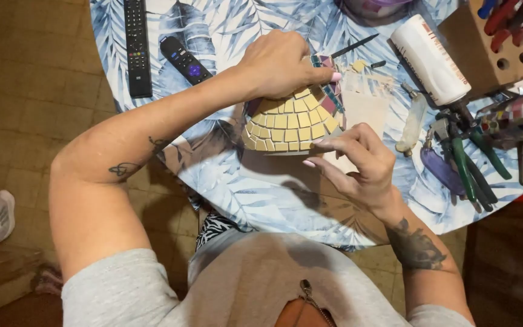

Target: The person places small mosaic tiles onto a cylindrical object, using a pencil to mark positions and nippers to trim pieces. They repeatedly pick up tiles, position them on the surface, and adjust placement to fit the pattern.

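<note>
While I watched through the head camera, the left hand (282,63) lay curled over the top of a domed mosaic piece (292,124), its fingers pressed down on the upper edge where darker, multicoloured tiles sat. The dome, clad mostly in small yellow square tiles, stood on the leaf-patterned tablecloth (255,194) directly beneath that hand. The right hand (358,160) sat just beside the dome's lower edge, fingers drawn together and bent, thumb and forefinger tips touching the rim; whether they pinched a loose tile I could not tell.

Beyond the left hand's wrist lay two remotes: a long black remote (136,45) farther out and a short black remote (183,59) with a purple button nearer the hand. Past the left fingertips a thin dark pointed tool (355,45) rested. Beyond the right hand stood a white cylindrical tube (428,59) lying on its side, and to the outer side of the right hand lay green-handled pliers (464,163) and a purple lighter (440,169). A wooden block (485,51) holding red-handled tools stood farther off, beyond the tube.
</note>
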